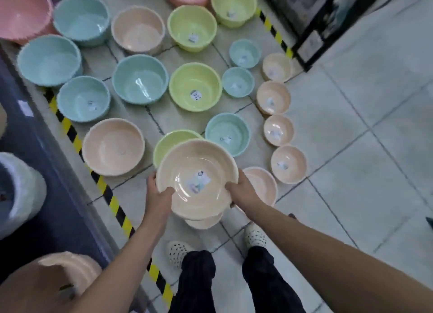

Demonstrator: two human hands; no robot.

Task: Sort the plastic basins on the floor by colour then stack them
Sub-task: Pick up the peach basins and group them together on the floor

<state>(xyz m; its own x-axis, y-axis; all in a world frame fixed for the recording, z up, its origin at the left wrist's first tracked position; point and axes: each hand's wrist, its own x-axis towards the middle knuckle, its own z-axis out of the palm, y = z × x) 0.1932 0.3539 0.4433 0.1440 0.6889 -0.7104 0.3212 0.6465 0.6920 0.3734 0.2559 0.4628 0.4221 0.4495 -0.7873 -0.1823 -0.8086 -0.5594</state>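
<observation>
While left hand [159, 196], right hand [241, 192] grip peach basin [196, 160], green basin [165, 145] half-hidden.

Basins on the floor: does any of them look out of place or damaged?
No damage shows. One peach basin sits between a blue basin and a green basin, away from the peach column at the right.

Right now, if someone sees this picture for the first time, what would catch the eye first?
Probably the peach basin in the lower middle, which the left hand and right hand grip by its rim. Beyond it, blue basins and green basins stand open on the tiled floor, and a curved row of small peach basins runs down the right.
</observation>
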